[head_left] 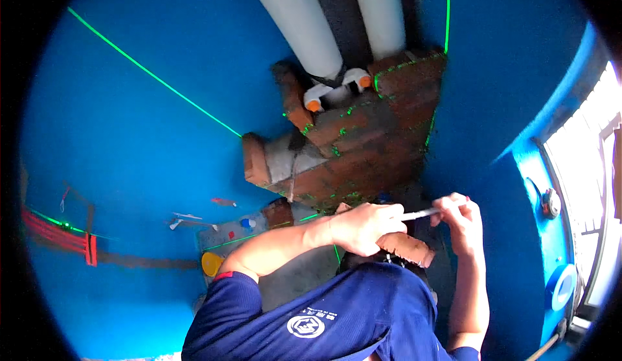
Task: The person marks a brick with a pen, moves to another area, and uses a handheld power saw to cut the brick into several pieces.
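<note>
My left hand [370, 226] is closed over a reddish-brown brick [408, 249], held in front of my chest. One end of the brick juts out below the fingers. Between my hands runs a thin, pale, pen-like stick [418, 215]. Its left end meets my left thumb and fingers, and the fingertips of my right hand [461, 222] pinch its right end. Ahead of my hands, a low stack of bricks [382, 147] stands in the corner, with dark mortar between its courses.
Two white pipes [295, 24] run down into the brickwork, with white fittings [337, 92] and orange ends at the base. Green laser lines [155, 76] cross the blue walls. To the left are a yellow round object [210, 264] and red bars [58, 235]. A bright window [586, 167] lies right.
</note>
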A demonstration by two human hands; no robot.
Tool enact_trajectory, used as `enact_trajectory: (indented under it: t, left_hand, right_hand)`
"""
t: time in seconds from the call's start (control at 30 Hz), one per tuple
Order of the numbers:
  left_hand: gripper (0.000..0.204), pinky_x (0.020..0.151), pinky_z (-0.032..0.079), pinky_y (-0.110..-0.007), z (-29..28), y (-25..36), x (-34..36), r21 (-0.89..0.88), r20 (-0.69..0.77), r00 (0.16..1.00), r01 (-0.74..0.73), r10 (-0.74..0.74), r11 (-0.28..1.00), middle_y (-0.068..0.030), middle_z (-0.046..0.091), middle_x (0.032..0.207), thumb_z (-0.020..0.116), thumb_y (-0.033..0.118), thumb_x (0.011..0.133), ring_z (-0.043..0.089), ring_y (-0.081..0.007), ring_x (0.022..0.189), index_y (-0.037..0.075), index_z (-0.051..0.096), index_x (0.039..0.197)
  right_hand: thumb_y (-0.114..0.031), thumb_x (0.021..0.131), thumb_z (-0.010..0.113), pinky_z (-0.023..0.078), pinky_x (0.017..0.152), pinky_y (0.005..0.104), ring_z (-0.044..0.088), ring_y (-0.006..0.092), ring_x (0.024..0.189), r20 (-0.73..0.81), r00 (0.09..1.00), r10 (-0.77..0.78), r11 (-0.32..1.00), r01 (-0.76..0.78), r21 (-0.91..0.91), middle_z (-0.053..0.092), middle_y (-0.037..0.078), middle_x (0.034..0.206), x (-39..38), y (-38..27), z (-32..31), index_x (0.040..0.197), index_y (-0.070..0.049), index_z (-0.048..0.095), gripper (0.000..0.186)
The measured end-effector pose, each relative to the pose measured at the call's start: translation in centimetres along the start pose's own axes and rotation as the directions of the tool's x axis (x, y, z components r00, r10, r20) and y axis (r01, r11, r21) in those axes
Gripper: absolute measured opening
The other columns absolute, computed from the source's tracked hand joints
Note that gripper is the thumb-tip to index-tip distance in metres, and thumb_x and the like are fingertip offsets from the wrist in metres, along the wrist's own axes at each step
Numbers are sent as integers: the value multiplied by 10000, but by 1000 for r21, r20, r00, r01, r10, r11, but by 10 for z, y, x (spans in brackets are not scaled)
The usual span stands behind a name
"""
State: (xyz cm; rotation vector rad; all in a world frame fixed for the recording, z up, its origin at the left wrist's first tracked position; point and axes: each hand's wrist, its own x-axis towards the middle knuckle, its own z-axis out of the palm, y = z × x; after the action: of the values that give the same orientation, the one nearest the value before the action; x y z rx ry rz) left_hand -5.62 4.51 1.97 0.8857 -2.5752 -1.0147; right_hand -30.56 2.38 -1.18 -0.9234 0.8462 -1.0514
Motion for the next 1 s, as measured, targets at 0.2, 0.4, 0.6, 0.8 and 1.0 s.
enact_trajectory:
  t: [0.2,0.4,0.6,0.8,1.0]
  left_hand:
    - [428,665,499,-449,-5,-3,13,51,3,1000,30,-30,998,-152,529,901,686,129,638,586,-361,807,72,628,1058]
    - [442,674,514,-440,2,-18,19,118,-14,1000,23,-21,993,-142,575,903,644,56,600,599,-355,811,16,651,1040]
    - [424,709,528,-446,12,-17,29,104,6,1000,-30,29,994,-162,566,979,642,40,614,606,-365,839,26,648,1038]
    - [524,700,538,-390,11,-12,30,109,-18,1000,10,-8,994,-223,413,1459,703,54,590,614,-260,719,32,665,1112]
    - [584,691,517,-361,23,-28,22,58,-63,995,80,-76,995,-225,440,1459,728,66,538,560,-232,674,22,667,1117]
  right_hand:
    - [-209,929,673,483,675,296,613,140,656,-53,999,12,991,-19,-132,659,67,686,9,0,3,706,-51,630,277]
    - [-269,917,709,464,632,270,585,119,619,-241,966,93,994,-106,-39,638,49,665,-10,27,14,715,-59,623,304]
    - [-272,896,729,469,621,264,583,109,613,-213,933,291,945,-246,215,647,38,700,-18,33,-8,758,-78,639,254]
    - [-278,909,713,494,656,264,607,121,659,-304,928,214,944,-117,309,661,35,751,-25,40,-34,808,-83,650,228]
    - [-156,943,640,507,636,259,616,128,633,-741,476,-474,878,193,-438,654,56,702,-102,-56,-118,964,-3,678,159]
